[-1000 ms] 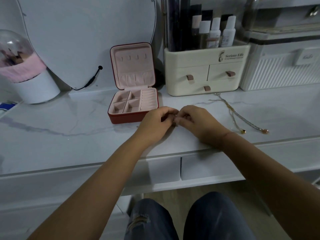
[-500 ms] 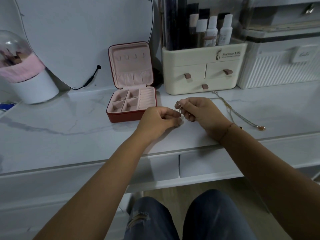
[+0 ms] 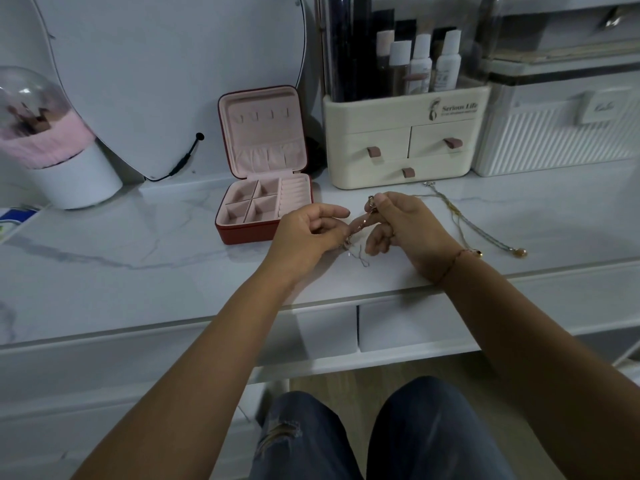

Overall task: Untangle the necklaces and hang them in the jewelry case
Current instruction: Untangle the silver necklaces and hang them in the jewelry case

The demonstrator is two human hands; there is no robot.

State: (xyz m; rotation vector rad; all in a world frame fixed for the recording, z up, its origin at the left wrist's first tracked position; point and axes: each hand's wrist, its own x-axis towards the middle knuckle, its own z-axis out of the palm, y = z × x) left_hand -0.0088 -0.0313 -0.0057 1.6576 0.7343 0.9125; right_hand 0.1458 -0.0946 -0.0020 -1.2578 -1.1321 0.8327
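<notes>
Rose-gold chain necklace [image 3: 360, 224] stretched between pinching left hand [image 3: 304, 233] and right hand [image 3: 405, 220], newly parted near white marble desk's [image 3: 138, 271] front edge, probably loosening tangle.

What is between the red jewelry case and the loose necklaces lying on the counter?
In the head view, both hands sit there: the left hand and the right hand, holding a thin chain between them.

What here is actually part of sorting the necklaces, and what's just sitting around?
Part of the job: rose-gold chain necklace, pinched by left hand and right hand; thin pendant necklaces on the marble top; open red jewelry case with pink lining.

Lying about: cream drawer organizer with bottles; white ribbed box; round mirror; white brush pot.
</notes>
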